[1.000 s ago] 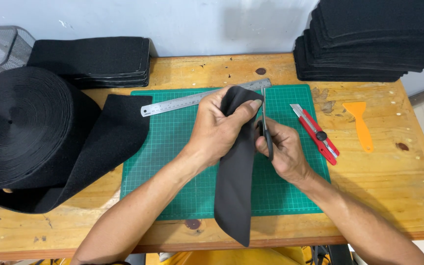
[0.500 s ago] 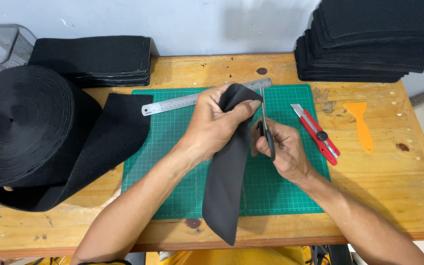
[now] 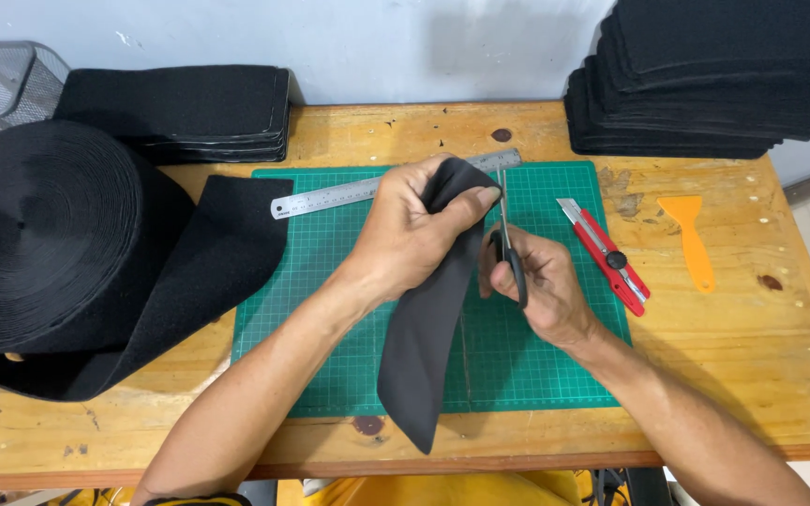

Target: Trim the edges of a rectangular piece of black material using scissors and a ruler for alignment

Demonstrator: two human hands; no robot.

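Observation:
My left hand [image 3: 410, 230] grips the top of a black fabric strip [image 3: 424, 347], which hangs down over the green cutting mat [image 3: 330, 309] and past the table's front edge. Just to its right, my right hand [image 3: 541, 286] holds black-handled scissors [image 3: 510, 248] with the blades pointing up at the strip's upper corner. A steel ruler [image 3: 339, 194] lies across the mat's far side, partly hidden behind my left hand.
A big roll of black fabric [image 3: 39, 234] fills the left, its loose end [image 3: 208, 253] reaching the mat. Stacks of cut black pieces sit at back left [image 3: 180, 108] and back right [image 3: 714, 75]. A red utility knife [image 3: 611, 258] and an orange scraper [image 3: 691, 239] lie to the right.
The hanging strip has swung slightly left and its lower end has shifted. Both hands stay together at the strip's top, with the scissors at its corner.

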